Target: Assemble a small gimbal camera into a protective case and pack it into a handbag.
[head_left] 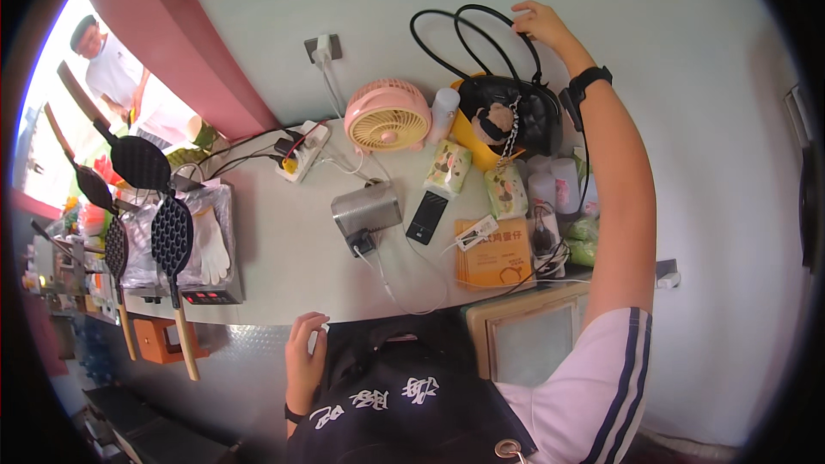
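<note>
Stretched out far to the upper right, my right hand [541, 24] has its bent fingers closed at one looped handle of a black handbag [537, 112]. A small brown plush charm [493, 124] and a silver chain hang on the bag's front. Behind the bag shows something yellow [466, 131]. My left hand [307, 345] hovers near the table's front edge, beside my black apron [387, 395]. Its fingers are loosely bent, the thumb stands apart, and it holds nothing.
A pink fan [388, 116], tissue packs [448, 167], a black phone [428, 216], a metal box [367, 209] and orange-yellow paper bags [494, 253] occupy the table. Leftward, waffle pans [172, 236] stand on a heater; cables trail to a power strip [302, 152]. Another person [120, 73] stands outside.
</note>
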### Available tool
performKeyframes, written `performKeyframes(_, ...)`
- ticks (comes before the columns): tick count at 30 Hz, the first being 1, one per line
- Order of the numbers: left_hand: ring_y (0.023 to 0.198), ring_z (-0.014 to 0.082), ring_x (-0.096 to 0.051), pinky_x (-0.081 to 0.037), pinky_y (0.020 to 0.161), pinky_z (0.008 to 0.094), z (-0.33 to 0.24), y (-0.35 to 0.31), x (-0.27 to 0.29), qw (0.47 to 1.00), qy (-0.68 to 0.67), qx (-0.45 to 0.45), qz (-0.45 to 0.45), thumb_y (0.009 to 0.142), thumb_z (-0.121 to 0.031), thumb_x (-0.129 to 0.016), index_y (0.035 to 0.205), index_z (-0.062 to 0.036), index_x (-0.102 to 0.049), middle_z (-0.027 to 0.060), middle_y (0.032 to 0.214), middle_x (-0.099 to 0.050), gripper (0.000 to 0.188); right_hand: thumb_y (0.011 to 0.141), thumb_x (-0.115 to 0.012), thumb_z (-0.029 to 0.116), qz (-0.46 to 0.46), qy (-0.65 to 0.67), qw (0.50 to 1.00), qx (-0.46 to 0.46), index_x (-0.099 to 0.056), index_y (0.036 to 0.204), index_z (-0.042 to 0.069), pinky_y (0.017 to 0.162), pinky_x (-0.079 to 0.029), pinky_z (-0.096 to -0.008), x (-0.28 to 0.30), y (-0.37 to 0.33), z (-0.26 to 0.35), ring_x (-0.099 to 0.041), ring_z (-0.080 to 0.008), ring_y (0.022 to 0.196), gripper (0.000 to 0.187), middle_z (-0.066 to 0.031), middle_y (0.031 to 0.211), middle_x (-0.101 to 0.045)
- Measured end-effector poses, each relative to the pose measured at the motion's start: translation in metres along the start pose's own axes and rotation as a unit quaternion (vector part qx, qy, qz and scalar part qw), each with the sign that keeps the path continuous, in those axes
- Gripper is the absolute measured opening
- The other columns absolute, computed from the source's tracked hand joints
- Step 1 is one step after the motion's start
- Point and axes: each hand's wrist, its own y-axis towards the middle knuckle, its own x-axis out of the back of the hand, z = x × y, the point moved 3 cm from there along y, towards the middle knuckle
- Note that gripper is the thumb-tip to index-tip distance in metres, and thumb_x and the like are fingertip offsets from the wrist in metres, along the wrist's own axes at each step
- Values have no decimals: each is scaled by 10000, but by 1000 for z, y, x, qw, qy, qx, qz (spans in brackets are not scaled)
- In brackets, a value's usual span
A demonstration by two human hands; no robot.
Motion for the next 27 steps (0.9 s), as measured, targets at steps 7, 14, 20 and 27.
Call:
performKeyframes(7,925,282,-610,-472,822,327,19,3,31,1000,-5,-8,29,845,20,-561,1017,-18,-613,139,1055,-609,184,789,-652,81,-6,12,999,39,-609,1138,4,863,-477,-274,3,-66,20,-620,-181,964,360,-122,1047,-658)
performKeyframes(14,882,276,-616,-482,801,327,53,29,64,990,-16,-84,113,821,33,-584,1024,-10,-602,130,1045,-619,208,878,-594,50,89,83,992,-35,-600,1155,18,874,-470,-280,-55,-258,164,-604,-134,960,279,-70,1034,-654)
performKeyframes(20,910,280,-622,-490,828,359,78,50,79,953,0,-99,286,826,-20,-596,1113,-40,-582,117,1063,-626,289,781,-651,37,82,-126,988,14,-658,1053,12,809,-494,-321,-117,-399,306,-634,-222,851,274,-89,918,-679)
performKeyframes(27,1055,363,-572,-474,882,417,156,79,-5,931,-69,-128,334,824,-114,-642,1284,-63,-455,181,1207,-552,499,719,-662,61,205,-226,937,170,-641,713,34,641,-508,-350,-73,-529,408,-626,-226,772,35,-71,821,-652)
